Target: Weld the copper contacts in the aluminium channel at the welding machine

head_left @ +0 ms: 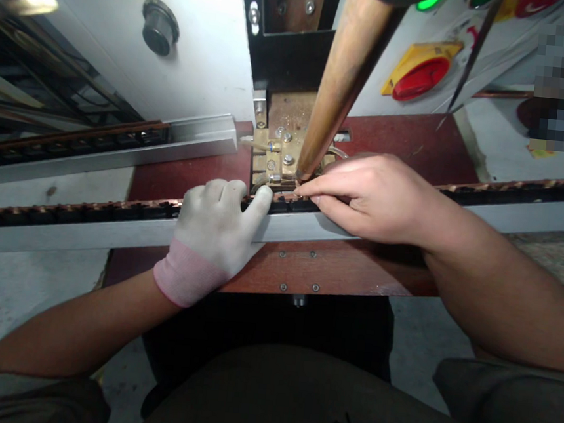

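A long black strip with copper pieces along its top (89, 211) lies in a silver metal rail (136, 233) that crosses the view. My left hand (216, 225), in a white glove with a pink cuff, has its fingers curled over the strip and rail, thumb lying on top. Bare, my right hand (367, 196) pinches at the strip, right below the tip of a thick copper rod (340, 78). What sits between those fingertips is too small to make out. Behind them is a brass block (290, 148) with bolts and hose fittings.
A second rail (204, 135) holding a similar strip stands behind on the left. Red-brown boards (346, 263) support the work area. On the machine front are a black knob (160, 26) and a red rotary switch (420, 79) on a yellow plate.
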Tool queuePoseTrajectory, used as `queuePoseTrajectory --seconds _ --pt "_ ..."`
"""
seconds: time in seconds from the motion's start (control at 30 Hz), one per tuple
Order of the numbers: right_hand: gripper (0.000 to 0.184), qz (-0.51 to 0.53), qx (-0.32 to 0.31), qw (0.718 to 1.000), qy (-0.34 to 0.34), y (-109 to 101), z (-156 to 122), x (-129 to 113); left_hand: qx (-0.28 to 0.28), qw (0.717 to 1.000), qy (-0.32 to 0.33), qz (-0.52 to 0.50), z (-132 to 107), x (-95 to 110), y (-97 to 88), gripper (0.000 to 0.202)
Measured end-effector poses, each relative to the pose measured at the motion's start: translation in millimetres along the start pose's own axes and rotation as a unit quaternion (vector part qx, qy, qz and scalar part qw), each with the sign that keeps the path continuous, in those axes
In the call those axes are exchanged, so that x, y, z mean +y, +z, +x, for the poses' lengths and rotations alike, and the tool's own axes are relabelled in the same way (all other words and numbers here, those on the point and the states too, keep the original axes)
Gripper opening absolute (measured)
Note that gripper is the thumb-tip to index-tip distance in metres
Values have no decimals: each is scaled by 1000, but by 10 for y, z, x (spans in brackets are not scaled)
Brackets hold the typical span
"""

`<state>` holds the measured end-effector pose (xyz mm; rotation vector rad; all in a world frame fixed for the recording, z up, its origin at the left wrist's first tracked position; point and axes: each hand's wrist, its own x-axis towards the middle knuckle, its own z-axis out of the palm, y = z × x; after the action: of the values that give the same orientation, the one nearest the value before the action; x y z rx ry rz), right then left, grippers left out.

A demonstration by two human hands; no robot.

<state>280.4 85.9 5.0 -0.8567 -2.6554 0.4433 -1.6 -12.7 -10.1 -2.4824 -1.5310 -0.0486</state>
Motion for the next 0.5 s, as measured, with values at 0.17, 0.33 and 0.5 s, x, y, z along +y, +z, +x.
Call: queuePoseTrajectory --seconds 0.17,0.33,0.5 --pt "38 -28 18 999 17 7 2 -22 -6 1000 3 13 5 2 -13 57" --pt "27 -78 35 995 54 -22 -3 -46 25 1000 -11 7 -1 -7 28 61" --pt "26 -80 54 993 73 -14 -11 -33 27 1000 -7 14 56 -34 46 75"
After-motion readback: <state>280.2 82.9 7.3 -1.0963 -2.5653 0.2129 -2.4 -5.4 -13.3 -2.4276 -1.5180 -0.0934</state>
